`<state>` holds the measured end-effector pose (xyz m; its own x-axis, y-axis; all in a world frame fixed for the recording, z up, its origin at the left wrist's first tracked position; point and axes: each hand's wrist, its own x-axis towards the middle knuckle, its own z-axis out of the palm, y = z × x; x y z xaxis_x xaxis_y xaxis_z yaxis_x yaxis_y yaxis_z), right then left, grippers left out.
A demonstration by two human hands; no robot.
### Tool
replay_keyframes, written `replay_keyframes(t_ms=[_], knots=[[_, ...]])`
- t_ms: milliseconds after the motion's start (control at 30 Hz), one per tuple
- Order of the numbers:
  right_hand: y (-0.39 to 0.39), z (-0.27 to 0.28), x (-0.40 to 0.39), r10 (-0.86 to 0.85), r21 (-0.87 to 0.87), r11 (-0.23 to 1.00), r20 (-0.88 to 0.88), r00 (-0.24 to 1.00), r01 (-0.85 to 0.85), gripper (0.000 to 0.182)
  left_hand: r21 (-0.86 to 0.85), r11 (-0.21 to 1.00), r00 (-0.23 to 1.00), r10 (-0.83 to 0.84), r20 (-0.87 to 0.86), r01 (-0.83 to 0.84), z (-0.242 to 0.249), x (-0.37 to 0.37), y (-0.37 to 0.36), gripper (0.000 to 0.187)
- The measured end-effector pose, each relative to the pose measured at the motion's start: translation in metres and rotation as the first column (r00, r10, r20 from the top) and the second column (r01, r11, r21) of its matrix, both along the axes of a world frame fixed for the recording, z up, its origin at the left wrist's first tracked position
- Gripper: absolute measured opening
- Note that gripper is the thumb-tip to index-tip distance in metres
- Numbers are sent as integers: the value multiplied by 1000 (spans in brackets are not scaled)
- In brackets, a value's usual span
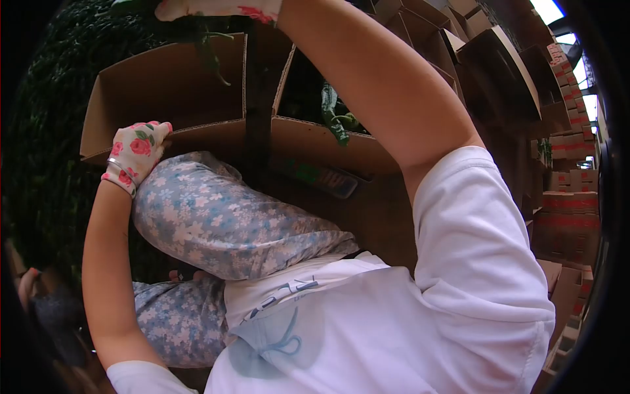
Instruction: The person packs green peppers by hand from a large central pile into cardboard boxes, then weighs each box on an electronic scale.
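Note:
My left hand (136, 156), in a white glove with pink roses, is closed over the near rim of an open cardboard box (172, 85), beside my raised knee. The box's inner walls show. My right hand (220, 8), in a matching glove, is over the far side of this box and partly cut off by the top edge of the view. Long thin green peppers (211, 58) hang just below it, and its grip on them is only partly visible. More peppers (333, 113) show in a second open box (325, 128) under my right forearm.
A dense mass of dark green peppers (52, 98) fills the left side. Several open cartons (420, 29) stand at the upper right, with stacked cartons (571, 223) beyond. Another person's arm (27, 285) shows at the lower left. A blurred flat item (328, 180) lies by my leg.

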<state>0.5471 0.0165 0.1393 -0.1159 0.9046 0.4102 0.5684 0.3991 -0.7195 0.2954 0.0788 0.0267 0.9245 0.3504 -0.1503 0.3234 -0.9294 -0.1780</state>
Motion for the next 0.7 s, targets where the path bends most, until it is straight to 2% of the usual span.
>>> replay_keyframes(t_ms=[33, 100, 167, 200, 233, 267, 300, 333, 367, 400, 433, 467, 500, 567, 600, 633, 667, 700], knots=[[0, -11, -15, -205, 16, 977, 310, 928, 211, 61, -1, 1000, 1000, 5, -7, -5, 1, -1, 0, 8], [-22, -11, -13, -213, -18, 969, 449, 868, 247, 67, -44, 999, 999, -7, 39, 9, 4, -3, -3, 7], [-47, -14, 17, -205, 28, 978, 310, 929, 206, 67, -76, 997, 999, 24, 29, -22, -1, -6, 1, 6], [-71, -11, 35, -212, 78, 977, 391, 896, 198, 62, -82, 996, 999, 48, 25, -46, -4, -9, 3, 6], [-104, -6, 44, -125, -240, 960, 81, 989, 141, 58, -87, 994, 997, 71, 25, -68, -6, -9, 3, 7], [-132, 2, 49, -182, -398, 880, 224, 957, 260, 55, -90, 991, 995, 102, -25, -103, -5, -6, 2, 7], [-158, -35, 76, -122, -347, 920, 184, 975, 181, 50, -93, 991, 995, 97, -12, -98, -6, -6, 1, 7], [-186, -24, 63, -130, -513, 782, 421, 898, 354, 61, -92, 990, 995, 104, -8, -104, -5, -6, 1, 8], [-208, -50, 71, -79, -573, 728, 474, 877, 375, 67, -92, 990, 994, 110, -1, -110, -5, -6, 3, 8], [-238, -70, 73, -85, -590, 654, 564, 822, 472, 76, -108, 985, 991, 133, 0, -132, -2, -6, 1, 8], [-258, -81, 78, -76, -623, 560, 617, 783, 546, 72, -105, 984, 989, 145, 2, -144, -1, -7, 0, 9], [-280, -94, 89, -199, -583, 536, 616, 762, 611, 65, -113, 979, 986, 169, -12, -169, 3, -6, -3, 10], [-295, -94, 90, -315, -459, 506, 689, 652, 730, 51, -122, 973, 981, 193, -29, -195, 6, -4, -5, 10], [-318, -85, 83, -558, -248, 555, 598, 576, 794, 39, -125, 971, 979, 202, -21, -203, 7, -4, -6, 10], [-318, -72, 68, -652, -242, 539, 485, 582, 806, 35, -131, 966, 975, 219, -31, -221, 7, -6, -5, 11], [-316, -63, 52, -676, -315, 615, 261, 689, 723, 37, -123, 969, 977, 213, -18, -214, 7, -7, -5, 11], [-309, -59, 39, -574, -213, 731, 323, 752, 649, 37, -127, 967, 975, 219, -28, -221, 5, -8, -3, 12], [-295, -51, 24, -442, -240, 804, 370, 817, 543, 43, -129, 965, 974, 224, -36, -227, 4, -9, -1, 13]])
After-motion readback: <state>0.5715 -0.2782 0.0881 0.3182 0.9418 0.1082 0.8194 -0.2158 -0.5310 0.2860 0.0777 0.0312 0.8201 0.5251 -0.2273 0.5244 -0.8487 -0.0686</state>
